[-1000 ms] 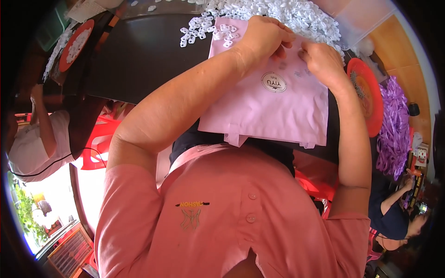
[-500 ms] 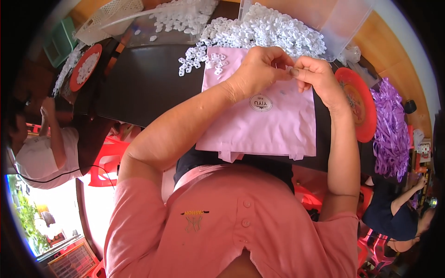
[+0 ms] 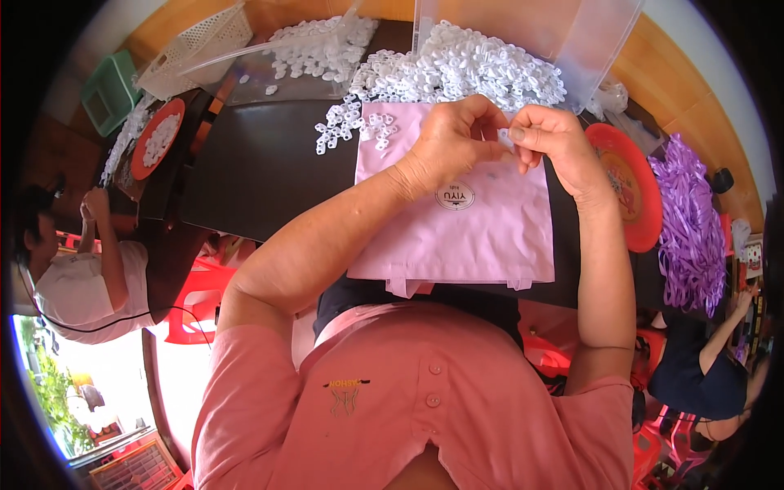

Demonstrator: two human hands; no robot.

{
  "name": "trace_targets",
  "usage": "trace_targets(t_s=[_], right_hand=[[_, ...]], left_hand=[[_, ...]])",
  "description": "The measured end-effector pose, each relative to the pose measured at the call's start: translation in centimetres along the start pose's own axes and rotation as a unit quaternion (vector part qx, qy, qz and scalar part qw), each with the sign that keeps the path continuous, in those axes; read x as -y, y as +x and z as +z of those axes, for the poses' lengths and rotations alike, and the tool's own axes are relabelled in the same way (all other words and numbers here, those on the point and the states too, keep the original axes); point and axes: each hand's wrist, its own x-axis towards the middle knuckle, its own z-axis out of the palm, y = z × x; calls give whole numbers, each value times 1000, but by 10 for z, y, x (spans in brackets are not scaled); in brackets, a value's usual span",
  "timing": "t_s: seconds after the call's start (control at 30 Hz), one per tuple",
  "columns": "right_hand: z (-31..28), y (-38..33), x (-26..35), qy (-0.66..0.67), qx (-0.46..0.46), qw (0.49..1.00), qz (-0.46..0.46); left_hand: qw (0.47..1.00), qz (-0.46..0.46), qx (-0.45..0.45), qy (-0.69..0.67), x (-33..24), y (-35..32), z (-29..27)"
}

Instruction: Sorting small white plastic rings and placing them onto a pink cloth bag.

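Over a pink cloth bag (image 3: 457,237) laid flat on the dark table, my two hands meet. A small white plastic piece (image 3: 505,139) shows between their fingertips. My left hand (image 3: 459,143) is closed, with thumb and fingers pinched at the piece's left side. From the right, my right hand (image 3: 557,145) pinches the same piece between thumb and bent forefinger. Fingers cover most of it, so its details cannot be made out. Several similar white plastic pieces (image 3: 378,128) lie loose on the bag's far left corner, left of my hands.
A large heap of white pieces (image 3: 490,69) lies beyond the bag, beside a clear plastic bin (image 3: 600,41). At right are a red plate (image 3: 641,192) and purple ribbons (image 3: 690,229). Another red plate (image 3: 167,122) stands left, near a seated person (image 3: 90,282).
The white piece between my fingertips now shows more plainly, and my fingers have shifted slightly around it. The whole view has tilted a little, so the bag and heap sit lower.
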Motion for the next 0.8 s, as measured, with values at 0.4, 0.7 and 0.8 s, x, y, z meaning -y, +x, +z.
trace_targets(t_s=[0.4, 0.7, 0.8], right_hand=[[1, -1, 5, -2, 2, 1000, -8], [3, -2, 3, 19, -1, 1000, 8], [3, -2, 3, 27, 2, 1000, 4]], left_hand=[[999, -4, -28, -33, -2, 0, -1], [999, 13, -33, -2, -7, -5, 0], [999, 22, -37, 11, -11, -7, 1]])
